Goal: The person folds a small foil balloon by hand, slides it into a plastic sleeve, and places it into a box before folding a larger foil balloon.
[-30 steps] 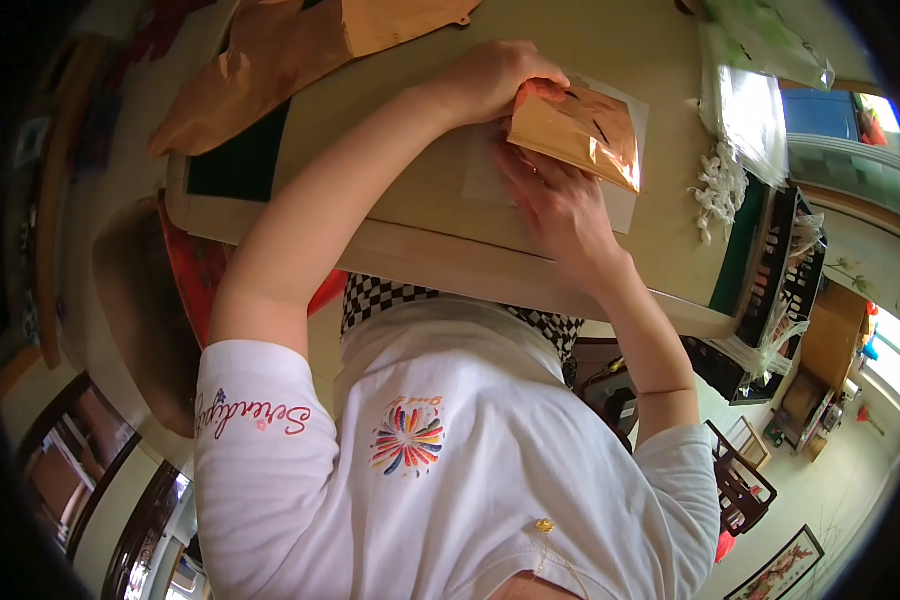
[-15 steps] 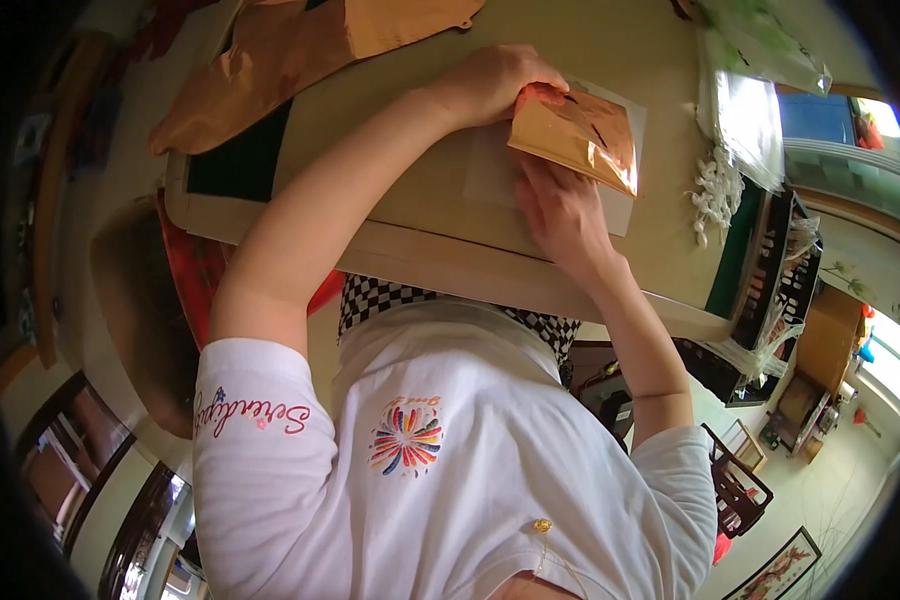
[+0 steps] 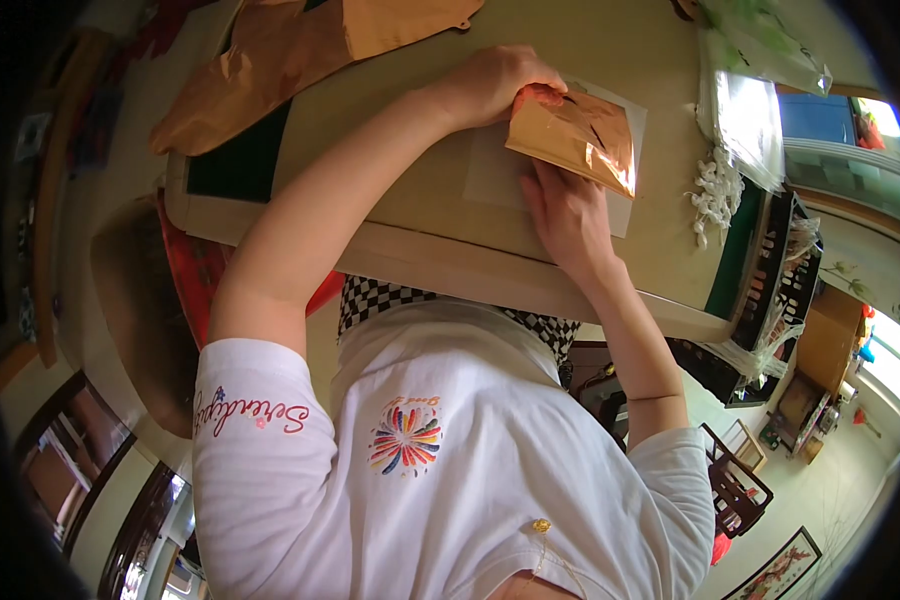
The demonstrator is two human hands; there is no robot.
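Observation:
A folded copper-coloured foil balloon (image 3: pixel 575 135), shiny and creased, is held flat above the table. My left hand (image 3: pixel 500 80) is closed on its upper left corner, where a reddish-orange patch shows between the fingers. Below the balloon, my right hand (image 3: pixel 575 220) reaches under its lower edge with fingers stretched out and thumb apart; the fingertips are hidden by the foil. A thin clear plastic bag or sheet (image 3: pixel 620 215) lies on the table beneath both. Another flat, unfolded foil balloon (image 3: pixel 300 60) in the same copper colour spreads across the upper left of the table.
The pale table (image 3: pixel 410 180) has a rounded front edge near my body. At its right lie clear plastic bags (image 3: pixel 750 130) and a bunch of white string-like pieces (image 3: pixel 712 195). A black crate (image 3: pixel 770 290) with plastic in it stands past the right edge.
My right hand has slid slightly further under the foil balloon, and more of its fingers are covered. The left hand and the balloon have barely moved.

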